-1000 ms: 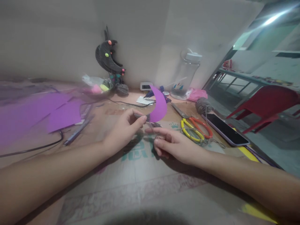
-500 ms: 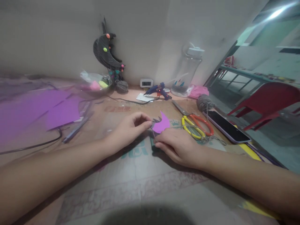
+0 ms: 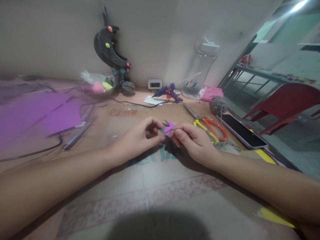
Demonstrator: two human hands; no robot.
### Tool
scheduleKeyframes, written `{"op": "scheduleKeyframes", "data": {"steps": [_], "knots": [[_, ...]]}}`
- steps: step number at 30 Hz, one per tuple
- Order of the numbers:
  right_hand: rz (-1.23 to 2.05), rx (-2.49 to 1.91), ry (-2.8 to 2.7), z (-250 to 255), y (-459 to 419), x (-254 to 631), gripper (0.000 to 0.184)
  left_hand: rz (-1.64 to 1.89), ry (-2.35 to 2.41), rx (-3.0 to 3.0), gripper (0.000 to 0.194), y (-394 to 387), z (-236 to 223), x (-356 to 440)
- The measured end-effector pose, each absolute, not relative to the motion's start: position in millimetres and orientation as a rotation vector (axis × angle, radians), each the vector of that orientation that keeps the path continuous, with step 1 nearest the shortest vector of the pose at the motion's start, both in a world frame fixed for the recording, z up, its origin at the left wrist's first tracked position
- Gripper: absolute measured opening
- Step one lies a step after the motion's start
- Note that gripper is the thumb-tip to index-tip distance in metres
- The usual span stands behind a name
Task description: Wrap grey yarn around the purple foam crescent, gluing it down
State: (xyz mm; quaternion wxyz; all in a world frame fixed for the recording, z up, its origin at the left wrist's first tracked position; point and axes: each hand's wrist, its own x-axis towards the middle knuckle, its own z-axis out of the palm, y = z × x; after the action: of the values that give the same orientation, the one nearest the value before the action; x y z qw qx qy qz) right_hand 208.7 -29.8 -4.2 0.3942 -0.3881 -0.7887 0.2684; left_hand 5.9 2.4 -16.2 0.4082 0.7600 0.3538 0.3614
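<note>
Purple paper [image 3: 169, 127] sits pinched in the left hand's [image 3: 146, 135] closed grip.

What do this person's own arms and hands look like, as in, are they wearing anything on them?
Nothing that I can make out. The left hand and the right hand are both ungloved, with no ring, watch or bracelet visible. Both forearms show no sleeve as far as the picture reaches. Small details, such as the nails, are too blurred to tell.

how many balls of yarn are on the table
2: the grey yarn ball beside the smartphone, the darker yarn ball below the crescent ornament. More may be hidden at left.
</note>
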Motion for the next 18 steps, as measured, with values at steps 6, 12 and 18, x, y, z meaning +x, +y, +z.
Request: {"op": "scheduleKeyframes", "data": {"steps": [6, 12, 18], "knots": [[0.773, -1.003, -1.95, -3.1, -28.7, 208.4, 0.028, 0.897, 0.926, 1.994, 0.02, 0.6, -12.5, 4.7], [0.839, -0.947, -1.925, -3.5, -29.4, 208.1, 0.027, 0.908, 0.933, 2.022, 0.015, 0.0, -11.1, 5.5], [0.881, -0.886, -1.946, -7.0, -29.1, 209.1, 0.026, 0.895, 0.927, 2.062, 0.01, -0.5, -10.0, 4.5]]}}
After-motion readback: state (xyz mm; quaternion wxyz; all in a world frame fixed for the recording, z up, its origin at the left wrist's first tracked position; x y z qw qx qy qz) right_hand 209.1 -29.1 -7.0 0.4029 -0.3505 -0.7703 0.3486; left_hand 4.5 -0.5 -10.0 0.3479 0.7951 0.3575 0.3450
